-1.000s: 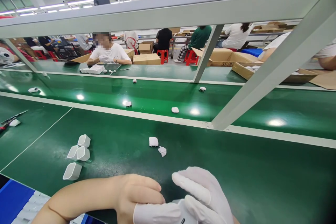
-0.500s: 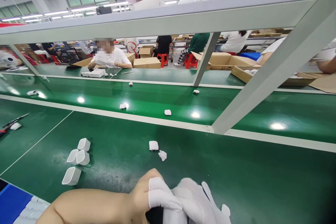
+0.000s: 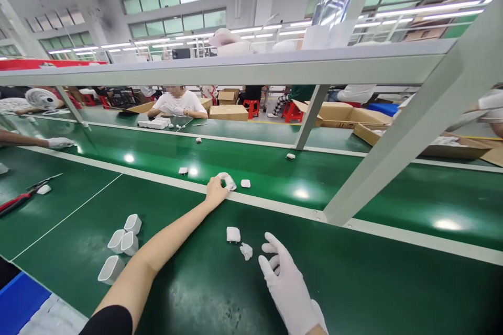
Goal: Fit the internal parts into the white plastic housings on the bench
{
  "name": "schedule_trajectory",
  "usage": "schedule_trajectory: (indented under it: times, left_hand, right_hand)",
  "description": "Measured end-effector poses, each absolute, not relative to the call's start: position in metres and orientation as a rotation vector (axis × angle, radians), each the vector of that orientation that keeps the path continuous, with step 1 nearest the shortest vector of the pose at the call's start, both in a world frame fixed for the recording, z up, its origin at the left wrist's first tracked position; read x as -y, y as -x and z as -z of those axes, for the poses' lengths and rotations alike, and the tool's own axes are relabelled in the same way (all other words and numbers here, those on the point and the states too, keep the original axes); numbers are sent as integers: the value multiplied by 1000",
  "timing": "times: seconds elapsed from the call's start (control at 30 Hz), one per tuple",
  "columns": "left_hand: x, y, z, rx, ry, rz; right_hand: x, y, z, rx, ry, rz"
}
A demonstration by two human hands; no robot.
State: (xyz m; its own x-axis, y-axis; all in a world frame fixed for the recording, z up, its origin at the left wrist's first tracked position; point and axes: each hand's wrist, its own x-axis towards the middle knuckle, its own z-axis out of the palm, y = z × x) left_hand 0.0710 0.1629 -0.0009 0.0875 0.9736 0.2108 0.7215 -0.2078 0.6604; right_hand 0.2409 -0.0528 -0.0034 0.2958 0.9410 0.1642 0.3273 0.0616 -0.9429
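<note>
Left hand [image 3: 217, 191] now parts from the loosely spread, gloved right hand [image 3: 283, 278] and reaches the near edge of the green belt [image 3: 153, 154], seemingly pinching a white piece [image 3: 231, 185], so handling turns one-handed.

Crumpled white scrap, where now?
Head view: the scrap lies just below centre on the green table, between the white block and the gloved right hand.

1. The green surface [image 3: 377, 293] is crossed by a pale line [image 3: 67, 216].
2. Four white cups [image 3: 129, 243] are set at left, three clustered.
3. A white block [image 3: 233, 234] and a crumpled scrap [image 3: 246, 251] are placed mid-surface.
4. A red-handled tool [image 3: 19, 201] is laid beside a white piece [image 3: 44, 189].
5. Small white blocks [image 3: 245, 183] are carried by the belt [image 3: 275, 170].
</note>
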Motion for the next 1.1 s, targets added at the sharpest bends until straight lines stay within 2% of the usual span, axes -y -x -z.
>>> schedule_trajectory:
  times: [0.17, 0.33, 0.5, 0.6, 0.77, 0.9, 1.0, 1.1]
  left_hand:
    - [-192, -79, 7, -1869, -2105, -842]
    - [-189, -112, 11, -1643, -2445, -653]
    - [-179, -119, 0, -1536, -2518, -558]
    - [-143, -112, -15, -1411, -2559, -644]
    - [-41, -98, -15, -935, -2700, -685]
    - [19, -75, -12, -717, -2857, -759]
    - [29, -35, -25, -1118, -2673, -852]
    - [20, 32, -29, -1928, -2384, -922]
  right_hand:
    - [47, -240, 18, 1200, 1532, -734]
    - [48, -230, 31, 1263, 1588, -732]
    - [51, -230, 35, 1300, 1576, -731]
    - [46, -233, 31, 1142, 1440, -867]
    - [33, -238, 24, 965, 1195, -1360]
    - [38, -233, 28, 1066, 1093, -1456]
    - [48, -230, 27, 1000, 1064, -1587]
    - [52, -234, 20, 786, 983, -1750]
